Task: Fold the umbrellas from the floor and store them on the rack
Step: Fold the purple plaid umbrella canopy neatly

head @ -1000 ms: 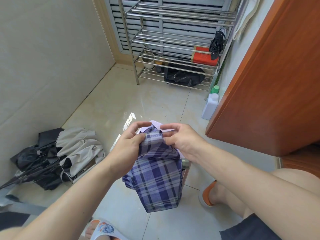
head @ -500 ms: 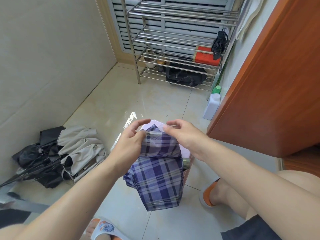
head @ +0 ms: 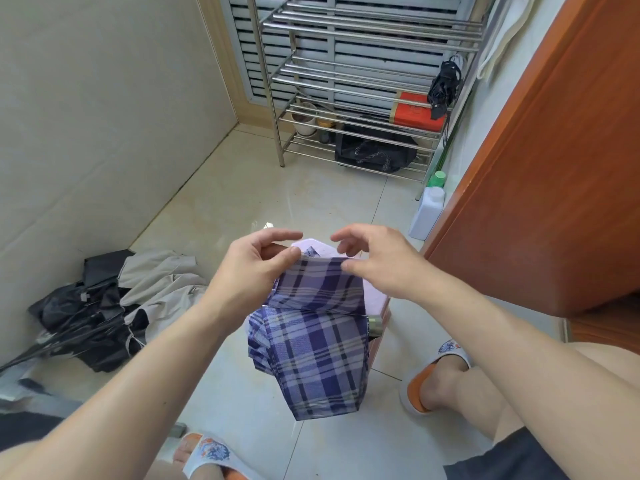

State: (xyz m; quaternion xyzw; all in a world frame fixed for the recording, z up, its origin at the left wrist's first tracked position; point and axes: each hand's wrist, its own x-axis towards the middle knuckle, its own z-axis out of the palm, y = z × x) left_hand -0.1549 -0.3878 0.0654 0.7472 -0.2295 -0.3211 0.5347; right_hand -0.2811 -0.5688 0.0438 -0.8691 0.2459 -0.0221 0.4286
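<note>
A purple plaid umbrella point(head: 313, 344) hangs collapsed in front of me, its pleats bunched below and one flap stretched flat across the top. My left hand point(head: 252, 268) pinches the flap's left corner between thumb and fingers. My right hand point(head: 377, 261) holds the flap's right corner with its thumb, fingers curled above. A crumpled black and beige umbrella point(head: 114, 306) lies on the floor at the left wall. The steel rack point(head: 346, 74) stands at the far end, with a folded black umbrella point(head: 443, 88) hanging at its right side.
The rack's low shelves carry a red box point(head: 415, 114), a black bag point(head: 375, 150) and small bowls. A white bottle with a green cap point(head: 427, 209) stands by the orange-brown cabinet point(head: 540, 161) on the right. My slippered feet are on the pale tiled floor point(head: 277, 188).
Both hands have lifted slightly and pulled a plaid flap out flat between them; earlier the cloth was bunched under the fingers. The camera has moved a little closer to the rack.
</note>
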